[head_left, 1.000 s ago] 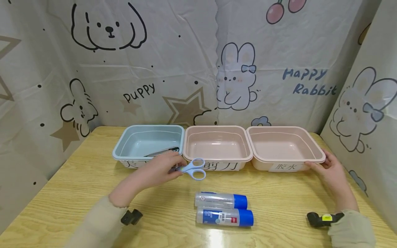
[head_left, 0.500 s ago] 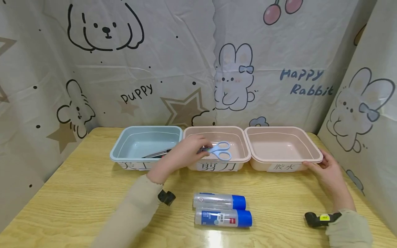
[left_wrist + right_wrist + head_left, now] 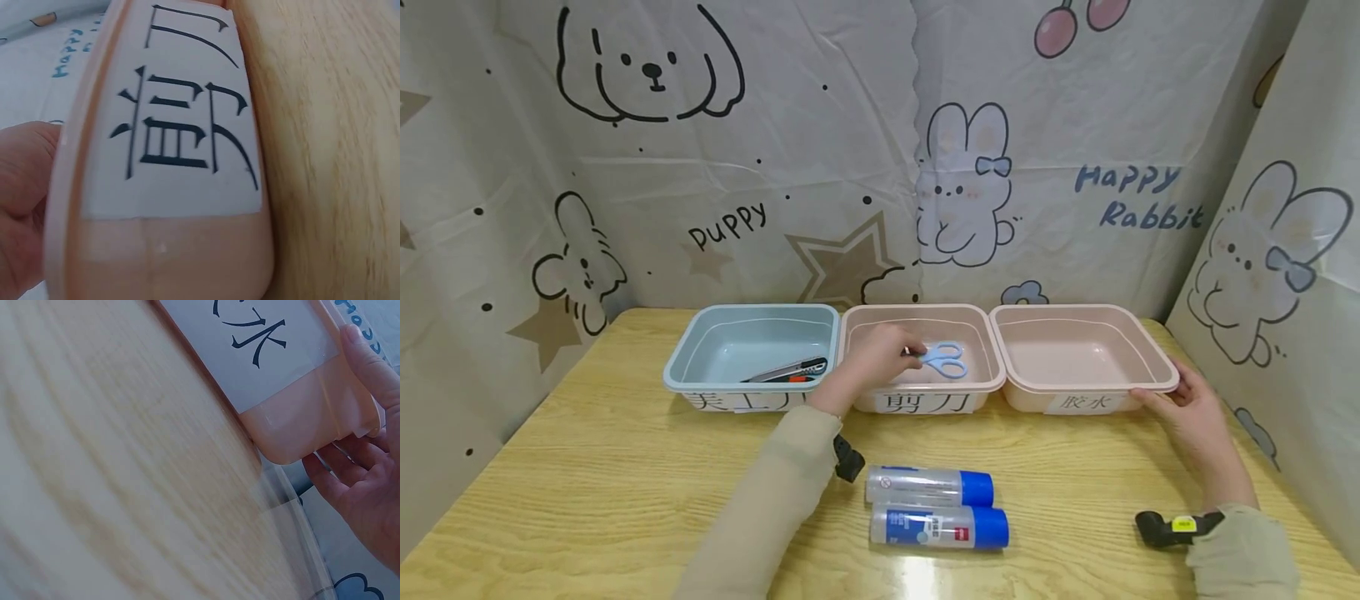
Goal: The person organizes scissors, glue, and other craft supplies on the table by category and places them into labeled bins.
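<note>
My left hand (image 3: 883,354) reaches over the front rim of the middle pink bin (image 3: 925,310). Its fingers pinch the blade end of a pair of scissors (image 3: 946,360), whose light blue handles point right inside that bin; the blades are hidden by the hand. In the left wrist view, part of the left hand (image 3: 25,206) shows behind the bin's labelled front wall. At the front right corner of the right pink bin (image 3: 1082,310), my right hand (image 3: 1198,417) grips the rim. The right wrist view shows the thumb at the rim and the fingers under the corner.
Two glue bottles (image 3: 940,527) with blue caps lie side by side on the wooden table (image 3: 1060,500) in front. On the left, a blue bin (image 3: 760,310) holds utility knives (image 3: 790,369). All three bins stand in a row before a printed cloth (image 3: 820,150).
My left hand has carried the scissors from in front of the blue bin rightward into the middle bin, and lowered them. The right hand stays at its bin's corner.
</note>
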`<state>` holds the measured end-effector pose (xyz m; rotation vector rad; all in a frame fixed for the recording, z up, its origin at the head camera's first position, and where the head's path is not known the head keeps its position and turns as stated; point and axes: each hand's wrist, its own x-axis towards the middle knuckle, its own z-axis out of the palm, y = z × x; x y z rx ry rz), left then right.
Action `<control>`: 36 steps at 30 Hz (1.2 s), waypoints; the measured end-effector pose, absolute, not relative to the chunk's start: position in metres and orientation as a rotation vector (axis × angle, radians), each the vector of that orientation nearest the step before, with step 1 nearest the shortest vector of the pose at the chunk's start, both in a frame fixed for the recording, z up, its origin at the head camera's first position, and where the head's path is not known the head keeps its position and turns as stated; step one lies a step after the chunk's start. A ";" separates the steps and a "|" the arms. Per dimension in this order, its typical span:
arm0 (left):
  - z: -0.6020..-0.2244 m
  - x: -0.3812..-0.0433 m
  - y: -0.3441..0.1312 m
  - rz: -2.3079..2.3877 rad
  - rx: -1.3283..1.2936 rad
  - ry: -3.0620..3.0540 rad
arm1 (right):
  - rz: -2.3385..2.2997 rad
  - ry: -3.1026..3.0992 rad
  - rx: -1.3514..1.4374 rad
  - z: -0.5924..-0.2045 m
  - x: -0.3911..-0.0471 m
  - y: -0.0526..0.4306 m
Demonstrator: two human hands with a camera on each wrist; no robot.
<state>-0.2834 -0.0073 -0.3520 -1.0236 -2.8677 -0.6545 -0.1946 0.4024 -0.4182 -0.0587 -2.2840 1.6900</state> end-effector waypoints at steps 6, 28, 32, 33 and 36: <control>-0.360 -0.293 0.001 -0.627 -0.963 -2.999 | 1.737 -2.266 -0.056 -0.419 -0.195 0.402; -0.324 -0.265 0.001 -0.461 -1.033 -2.929 | 1.676 -2.303 -0.105 -0.417 -0.196 0.403; -0.310 -0.251 -0.001 -0.347 -1.127 -2.856 | 1.618 -2.336 -0.104 -0.418 -0.195 0.403; -0.309 -0.247 -0.001 -0.331 -1.157 -2.835 | 1.606 -2.342 -0.102 -0.418 -0.195 0.403; -0.309 -0.235 -0.001 -0.271 -1.259 -2.765 | 1.629 -2.314 -0.083 -0.419 -0.194 0.402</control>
